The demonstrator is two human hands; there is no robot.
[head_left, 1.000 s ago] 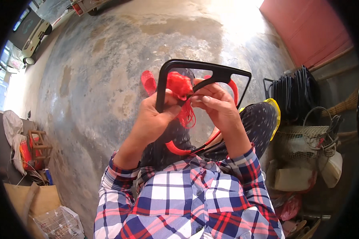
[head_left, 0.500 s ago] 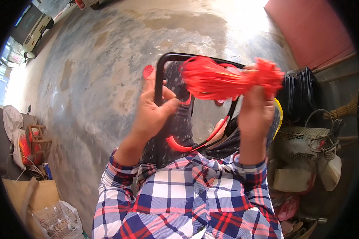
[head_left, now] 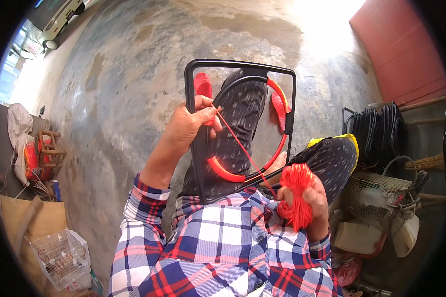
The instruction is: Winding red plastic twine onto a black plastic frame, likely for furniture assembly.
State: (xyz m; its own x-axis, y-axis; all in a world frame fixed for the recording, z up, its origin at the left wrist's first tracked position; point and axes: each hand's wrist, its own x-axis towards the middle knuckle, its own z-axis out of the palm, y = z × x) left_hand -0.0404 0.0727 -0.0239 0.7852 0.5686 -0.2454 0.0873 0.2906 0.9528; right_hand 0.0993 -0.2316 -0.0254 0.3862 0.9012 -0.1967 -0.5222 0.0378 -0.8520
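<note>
A black squarish frame (head_left: 240, 64) with a round ring inside it leans over my lap. Glossy red cord wraps several stretches of the ring, such as the lower-left wrapping (head_left: 225, 171); bare black shows elsewhere. My left hand (head_left: 191, 121) is closed at the frame's left side, thumb and forefinger pinching a red strand (head_left: 237, 138) against the ring. That strand runs taut down to the right, across the ring's opening. In my right hand (head_left: 316, 198), low by the frame's lower right corner, a thick bundle of red cord (head_left: 297, 183) is gripped.
Several black frames (head_left: 381, 126) are stacked at the right, near a wire mesh basket (head_left: 369, 195) and a broom (head_left: 421, 163). A red panel (head_left: 401, 49) stands far right. At the left are a small wooden stool (head_left: 49, 153) and a white wire rack (head_left: 62, 257).
My right hand has swung the cord bundle down and toward me from over the frame's upper right. A strand now stretches taut between my hands. The frame has tilted, showing its ring more fully.
</note>
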